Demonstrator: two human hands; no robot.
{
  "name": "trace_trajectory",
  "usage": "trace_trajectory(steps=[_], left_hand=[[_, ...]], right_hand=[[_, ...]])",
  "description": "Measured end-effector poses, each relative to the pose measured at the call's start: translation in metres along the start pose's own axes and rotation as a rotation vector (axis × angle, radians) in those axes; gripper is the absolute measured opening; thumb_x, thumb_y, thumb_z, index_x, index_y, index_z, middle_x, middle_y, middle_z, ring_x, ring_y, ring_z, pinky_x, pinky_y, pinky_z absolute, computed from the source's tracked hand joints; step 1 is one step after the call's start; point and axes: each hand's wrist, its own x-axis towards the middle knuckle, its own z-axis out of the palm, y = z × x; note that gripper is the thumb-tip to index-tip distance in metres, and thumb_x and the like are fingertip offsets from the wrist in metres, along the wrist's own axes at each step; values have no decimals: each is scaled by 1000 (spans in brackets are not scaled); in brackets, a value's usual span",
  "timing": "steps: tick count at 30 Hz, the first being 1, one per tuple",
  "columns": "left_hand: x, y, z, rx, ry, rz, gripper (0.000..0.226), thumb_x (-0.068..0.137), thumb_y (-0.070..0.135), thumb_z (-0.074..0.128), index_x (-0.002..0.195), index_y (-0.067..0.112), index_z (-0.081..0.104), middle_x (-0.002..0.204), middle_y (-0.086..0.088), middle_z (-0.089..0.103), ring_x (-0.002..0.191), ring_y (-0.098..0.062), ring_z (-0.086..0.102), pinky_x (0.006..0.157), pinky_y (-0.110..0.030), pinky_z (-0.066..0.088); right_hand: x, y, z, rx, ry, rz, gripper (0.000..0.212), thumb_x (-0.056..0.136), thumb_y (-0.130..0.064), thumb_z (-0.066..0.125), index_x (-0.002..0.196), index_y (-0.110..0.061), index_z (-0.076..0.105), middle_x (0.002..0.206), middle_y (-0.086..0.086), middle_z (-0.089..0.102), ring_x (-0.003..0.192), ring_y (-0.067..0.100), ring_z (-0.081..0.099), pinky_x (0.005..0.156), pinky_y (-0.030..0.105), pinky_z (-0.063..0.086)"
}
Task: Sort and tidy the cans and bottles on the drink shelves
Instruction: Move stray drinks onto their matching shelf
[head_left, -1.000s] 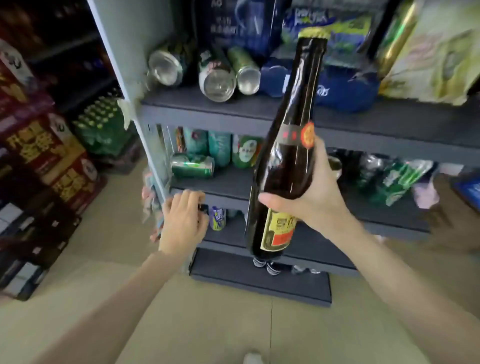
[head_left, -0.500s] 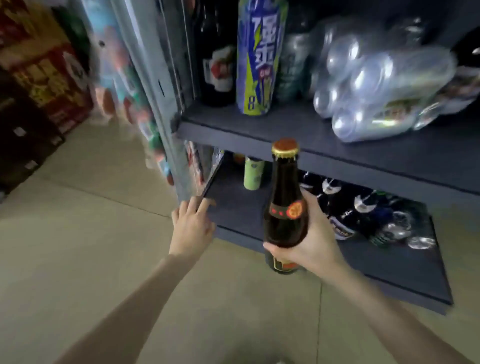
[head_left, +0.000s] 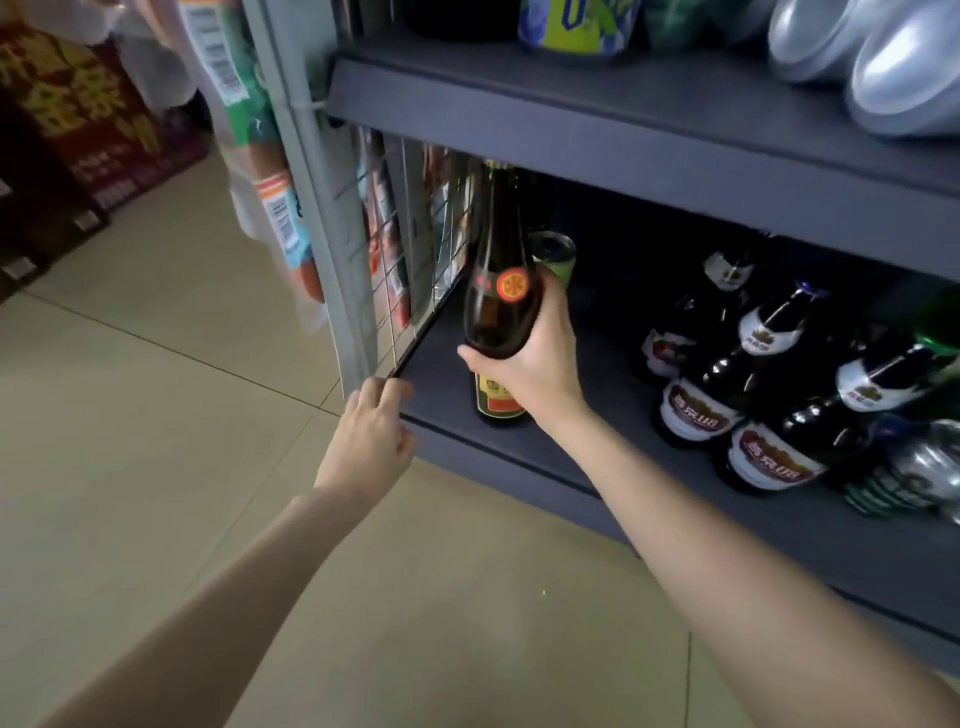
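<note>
Head view, left to right: left hand (head_left: 371, 441) rests curled on the bottom shelf (head_left: 519, 457) corner, holding nothing. Right hand (head_left: 530, 358) is wrapped around the brown bottle (head_left: 498, 306), upright at the shelf's left end. Glass: likely heavy, slippery, breakable; grip mid-body.

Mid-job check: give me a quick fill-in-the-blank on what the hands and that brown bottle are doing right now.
1. The right hand grips the brown bottle, which stands ____.
2. The left hand touches the bottom shelf at its front ____ corner.
3. Just behind the bottle stands a ____ can.

Missing words: upright; left; green
</note>
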Motion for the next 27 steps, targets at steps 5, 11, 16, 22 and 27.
trace_trajectory(steps=[5,11,16,22,27], left_hand=[[19,-1,12,-91,9,-44,44,82,0,54,125,5,45,121,-12,47,113,-28,44,89,-28,34],[42,9,38,-337,-86,-107,68,78,18,71,134,4,34,134,-10,45,120,-23,47,94,-27,37],[55,26,60,-495,-82,-148,89,71,29,79,141,12,26,140,-7,42,126,-21,44,103,-34,39],[63,37,74,-529,31,-202,89,70,29,80,140,15,27,138,-4,46,128,-24,42,105,-39,37],[74,42,71,-535,21,-183,84,69,25,81,138,15,33,132,-3,54,122,-19,49,91,-20,35]], right_hand=[[19,11,27,72,134,2,91,59,-16,87,132,2,36,121,1,39,113,-3,31,93,-4,19],[16,24,11,50,30,-42,93,69,-29,81,141,-3,28,135,7,36,128,10,32,101,0,19],[42,49,-29,42,194,15,70,84,-21,66,143,-10,30,139,9,34,133,19,34,108,17,27],[76,63,-14,-19,-19,167,66,76,-11,72,133,-25,41,128,2,53,117,19,51,100,40,44],[15,59,-37,-29,187,162,62,77,-10,72,131,-22,44,121,4,53,110,15,53,95,22,42]])
